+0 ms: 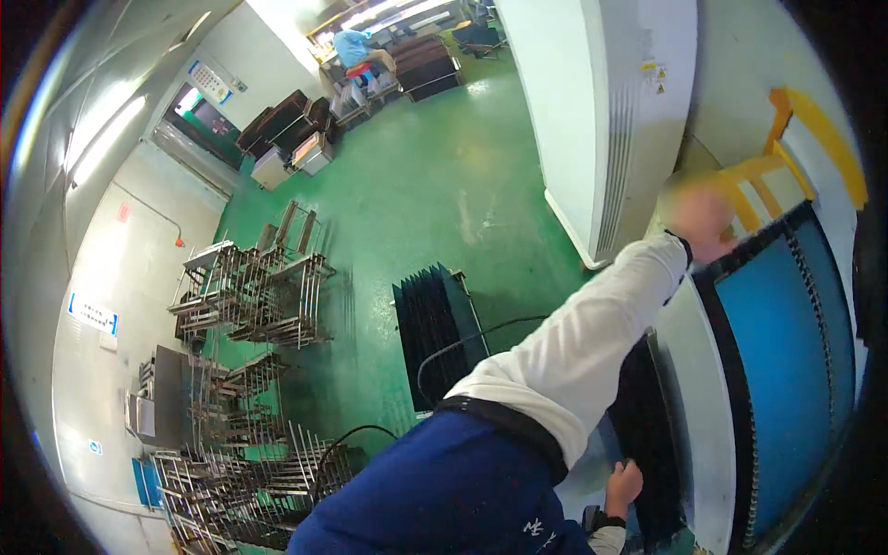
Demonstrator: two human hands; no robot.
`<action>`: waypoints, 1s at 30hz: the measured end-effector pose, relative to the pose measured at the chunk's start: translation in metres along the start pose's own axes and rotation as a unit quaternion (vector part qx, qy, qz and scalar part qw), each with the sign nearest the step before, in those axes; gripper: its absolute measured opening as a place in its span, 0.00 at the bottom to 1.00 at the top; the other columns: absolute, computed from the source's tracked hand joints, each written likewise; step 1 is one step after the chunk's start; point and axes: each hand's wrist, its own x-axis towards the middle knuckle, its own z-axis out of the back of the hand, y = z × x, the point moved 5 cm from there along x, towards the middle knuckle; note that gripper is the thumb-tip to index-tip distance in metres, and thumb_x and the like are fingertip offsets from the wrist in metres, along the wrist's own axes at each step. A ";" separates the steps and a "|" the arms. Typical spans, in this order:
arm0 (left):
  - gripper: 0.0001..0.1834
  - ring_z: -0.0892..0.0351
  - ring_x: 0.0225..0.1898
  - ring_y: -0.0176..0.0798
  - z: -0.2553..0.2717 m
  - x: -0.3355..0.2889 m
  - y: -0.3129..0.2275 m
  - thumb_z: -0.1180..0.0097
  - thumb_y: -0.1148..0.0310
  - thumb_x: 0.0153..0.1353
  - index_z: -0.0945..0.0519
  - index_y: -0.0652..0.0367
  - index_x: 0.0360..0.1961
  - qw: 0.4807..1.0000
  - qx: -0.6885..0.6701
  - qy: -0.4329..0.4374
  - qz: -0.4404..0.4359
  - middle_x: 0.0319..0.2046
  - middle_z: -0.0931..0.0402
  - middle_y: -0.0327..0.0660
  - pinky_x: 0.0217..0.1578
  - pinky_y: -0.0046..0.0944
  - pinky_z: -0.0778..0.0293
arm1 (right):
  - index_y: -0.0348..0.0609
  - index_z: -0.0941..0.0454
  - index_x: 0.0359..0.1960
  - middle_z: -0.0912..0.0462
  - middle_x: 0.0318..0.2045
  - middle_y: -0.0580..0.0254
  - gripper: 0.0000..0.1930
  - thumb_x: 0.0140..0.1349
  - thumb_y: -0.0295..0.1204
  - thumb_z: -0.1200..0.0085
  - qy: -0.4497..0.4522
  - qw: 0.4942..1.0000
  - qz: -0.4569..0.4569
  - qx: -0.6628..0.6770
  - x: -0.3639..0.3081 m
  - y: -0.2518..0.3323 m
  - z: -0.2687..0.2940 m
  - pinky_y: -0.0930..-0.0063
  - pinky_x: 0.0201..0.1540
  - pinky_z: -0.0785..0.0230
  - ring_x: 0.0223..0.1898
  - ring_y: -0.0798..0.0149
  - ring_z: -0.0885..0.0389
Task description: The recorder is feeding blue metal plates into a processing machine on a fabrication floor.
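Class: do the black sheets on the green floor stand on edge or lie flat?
On edge: the black sheets show thin parallel edges, side by side.

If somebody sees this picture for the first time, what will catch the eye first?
Most striking is the long white sleeve that crosses from the lower middle to the right, where the blurred left hand meets the top edge of a large blue panel. At the lower edge the right hand touches a dark ribbed panel. Tangled metal racks stand at the left on the green floor.
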 end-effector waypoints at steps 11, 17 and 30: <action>0.23 0.34 0.53 0.50 0.000 0.000 -0.001 0.37 0.51 0.46 0.16 0.57 0.37 0.998 -0.048 -0.040 0.010 0.44 0.29 0.48 0.56 0.49 0.38 | 0.34 0.20 0.39 0.17 0.37 0.44 0.14 0.56 0.32 0.40 0.004 0.995 -0.065 -0.071 -0.013 0.010 -0.016 0.53 0.44 0.28 0.42 0.43 0.19; 0.21 0.34 0.53 0.50 -0.001 0.000 0.001 0.37 0.51 0.46 0.15 0.56 0.36 0.997 -0.059 -0.038 0.016 0.46 0.28 0.48 0.56 0.48 0.38 | 0.35 0.20 0.42 0.17 0.41 0.44 0.17 0.53 0.32 0.37 0.032 0.987 -0.129 -0.088 0.000 0.014 -0.001 0.53 0.46 0.29 0.45 0.42 0.20; 0.20 0.34 0.53 0.50 -0.004 0.002 0.001 0.37 0.53 0.46 0.16 0.56 0.36 0.997 -0.075 -0.026 0.009 0.45 0.28 0.49 0.57 0.49 0.39 | 0.37 0.19 0.42 0.17 0.39 0.45 0.17 0.51 0.31 0.36 -0.035 0.988 -0.113 -0.102 0.000 0.005 -0.008 0.52 0.45 0.28 0.43 0.43 0.19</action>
